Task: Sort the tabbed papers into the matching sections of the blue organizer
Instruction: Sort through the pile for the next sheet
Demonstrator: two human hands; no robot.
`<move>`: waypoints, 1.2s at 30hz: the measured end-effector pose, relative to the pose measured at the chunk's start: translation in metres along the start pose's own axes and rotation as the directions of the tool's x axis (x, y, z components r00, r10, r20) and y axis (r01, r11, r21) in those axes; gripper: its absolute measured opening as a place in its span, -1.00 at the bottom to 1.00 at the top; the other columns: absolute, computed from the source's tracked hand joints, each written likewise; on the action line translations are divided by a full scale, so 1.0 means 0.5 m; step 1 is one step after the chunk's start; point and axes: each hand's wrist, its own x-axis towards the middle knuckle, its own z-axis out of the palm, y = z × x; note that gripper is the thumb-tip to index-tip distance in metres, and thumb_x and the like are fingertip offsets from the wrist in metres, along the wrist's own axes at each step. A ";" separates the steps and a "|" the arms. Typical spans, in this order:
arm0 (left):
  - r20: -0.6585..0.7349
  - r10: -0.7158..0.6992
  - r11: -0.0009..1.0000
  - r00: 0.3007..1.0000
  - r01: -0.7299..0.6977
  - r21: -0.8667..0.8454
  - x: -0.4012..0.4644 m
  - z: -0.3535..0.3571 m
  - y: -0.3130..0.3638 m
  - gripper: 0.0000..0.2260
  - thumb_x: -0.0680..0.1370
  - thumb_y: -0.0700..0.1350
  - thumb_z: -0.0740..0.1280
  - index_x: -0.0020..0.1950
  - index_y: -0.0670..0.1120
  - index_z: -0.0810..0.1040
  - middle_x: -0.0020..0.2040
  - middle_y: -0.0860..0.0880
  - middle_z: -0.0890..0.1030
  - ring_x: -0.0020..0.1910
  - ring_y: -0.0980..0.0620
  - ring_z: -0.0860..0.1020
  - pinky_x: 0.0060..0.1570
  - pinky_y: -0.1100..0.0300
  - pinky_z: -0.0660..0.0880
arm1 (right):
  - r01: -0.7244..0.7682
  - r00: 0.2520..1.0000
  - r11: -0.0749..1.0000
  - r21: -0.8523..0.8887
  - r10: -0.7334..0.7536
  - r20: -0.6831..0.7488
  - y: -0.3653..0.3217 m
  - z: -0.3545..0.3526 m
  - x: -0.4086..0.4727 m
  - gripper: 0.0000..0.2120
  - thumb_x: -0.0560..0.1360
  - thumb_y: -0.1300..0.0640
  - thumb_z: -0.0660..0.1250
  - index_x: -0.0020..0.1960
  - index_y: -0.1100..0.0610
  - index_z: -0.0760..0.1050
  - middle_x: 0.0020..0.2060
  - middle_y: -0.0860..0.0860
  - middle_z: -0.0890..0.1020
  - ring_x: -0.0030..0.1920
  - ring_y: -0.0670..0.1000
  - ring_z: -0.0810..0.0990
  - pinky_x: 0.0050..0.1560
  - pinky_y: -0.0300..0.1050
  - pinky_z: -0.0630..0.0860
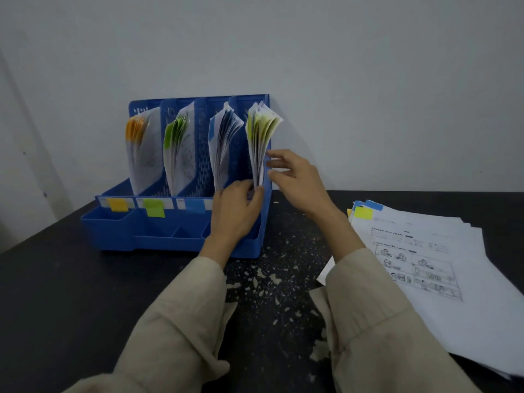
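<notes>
The blue organizer [181, 222] stands against the wall, all four sections already holding papers, orange, green, blue and yellow tabs from left to right; a loose stack of tabbed papers [431, 256] on the table at right is left to sort, so the job looks well along but unfinished; the left hand [241, 205] pinches the foot of the yellow-tabbed bundle [259, 143] in the rightmost section; the right hand [295, 177] hovers beside it, fingers relaxed, holding nothing

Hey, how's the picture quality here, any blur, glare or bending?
Head view: dim, flat light, no glare; the right hand is slightly motion-blurred, the blue organizer fairly sharp; wide-angle bending curves the table edge and stretches the sleeves.
</notes>
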 end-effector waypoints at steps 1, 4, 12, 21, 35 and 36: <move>-0.089 -0.012 0.998 0.996 0.006 -0.069 -0.003 0.003 0.000 -0.76 0.56 0.01 0.17 -0.05 -0.11 0.52 -0.10 -0.06 0.55 -0.09 0.00 0.50 -0.02 0.12 0.39 | -0.010 1.000 1.000 -0.025 0.009 -0.021 0.003 -0.011 0.001 -0.68 0.54 0.26 0.24 0.28 0.13 0.47 0.14 0.07 0.58 0.09 -0.08 0.52 0.09 -0.28 0.46; -0.338 0.051 0.992 0.940 -0.086 -0.090 -0.011 0.009 0.011 -0.70 0.50 -0.09 0.25 0.19 -0.20 0.44 0.08 -0.14 0.47 0.04 -0.02 0.44 -0.01 0.20 0.37 | -0.059 0.995 0.988 -0.144 0.047 -0.084 0.017 -0.060 -0.001 -0.76 0.54 0.22 0.25 0.19 0.14 0.54 0.08 0.05 0.61 0.06 -0.08 0.54 0.02 -0.36 0.39; -0.082 0.422 0.899 0.903 -0.428 -0.094 -0.051 0.074 0.096 -0.84 0.52 -0.12 0.21 -0.02 -0.14 0.54 -0.06 -0.06 0.51 -0.09 -0.03 0.46 -0.12 0.01 0.45 | -0.637 0.683 0.740 -0.216 0.412 -0.604 0.123 -0.269 -0.078 -0.69 0.45 0.22 0.24 0.17 0.13 0.56 0.17 0.14 0.58 0.20 0.16 0.51 0.18 -0.08 0.41; 0.675 0.405 0.908 0.617 -0.359 -0.217 -0.109 0.140 0.108 -0.51 0.52 0.25 0.01 0.37 0.14 0.41 0.44 0.12 0.33 0.40 0.15 0.24 0.39 0.10 0.13 | -0.934 0.201 0.352 0.066 0.667 -0.717 0.177 -0.428 -0.237 -0.58 0.46 0.23 0.37 0.28 0.31 0.39 0.22 0.28 0.47 0.20 0.25 0.48 0.18 0.11 0.45; 0.755 0.336 0.937 0.563 -0.278 -0.210 -0.125 0.140 0.112 -0.48 0.48 0.29 0.00 0.44 0.26 0.24 0.51 0.15 0.18 0.46 0.13 0.15 0.43 0.14 0.01 | -0.881 0.367 0.470 -0.062 0.593 -0.717 0.190 -0.404 -0.218 -0.60 0.36 0.23 0.51 0.16 0.29 0.54 0.15 0.23 0.57 0.18 0.23 0.53 0.08 0.00 0.47; 0.758 0.333 0.938 0.561 -0.278 -0.206 -0.126 0.138 0.113 -0.48 0.48 0.29 0.00 0.44 0.26 0.23 0.51 0.14 0.17 0.46 0.13 0.14 0.42 0.13 0.01 | -0.877 0.373 0.474 -0.076 0.574 -0.729 0.190 -0.401 -0.216 -0.65 0.38 0.25 0.49 0.14 0.28 0.55 0.13 0.23 0.57 0.17 0.22 0.53 0.05 -0.03 0.46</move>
